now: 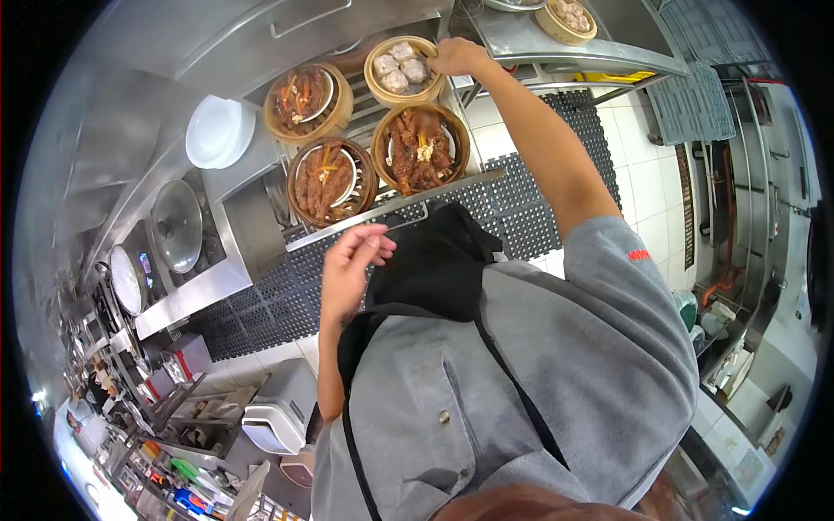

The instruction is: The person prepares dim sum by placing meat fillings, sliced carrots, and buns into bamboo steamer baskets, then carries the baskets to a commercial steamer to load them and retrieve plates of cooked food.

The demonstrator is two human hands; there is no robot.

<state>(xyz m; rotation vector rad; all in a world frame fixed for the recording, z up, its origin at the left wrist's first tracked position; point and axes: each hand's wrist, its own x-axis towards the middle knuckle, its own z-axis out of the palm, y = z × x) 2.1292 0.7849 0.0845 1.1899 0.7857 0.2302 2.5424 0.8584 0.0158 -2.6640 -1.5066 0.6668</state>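
Observation:
My right hand (pixel 458 57) pinches the right rim of a bamboo steamer basket (pixel 376 89) with several pale dumplings (pixel 402 69) in it. Below that basket sits another steamer (pixel 463 178) of reddish-brown braised pieces (pixel 421 149). Two more steamers with similar braised food, one at the upper left (pixel 346 111) and one at the lower left (pixel 295 201), stand on the slatted metal rack. My left hand (pixel 360 253) hovers in front of the rack's edge, fingers loosely curled and apart, touching none of the baskets and holding nothing.
White plates (pixel 217 132) are stacked left of the rack, near a glass lid (pixel 177 226). A metal counter (pixel 521 39) at the top right bears another dumpling basket (pixel 566 22). Black perforated matting (pixel 530 195) covers the floor; metal shelving (pixel 756 174) stands at the right.

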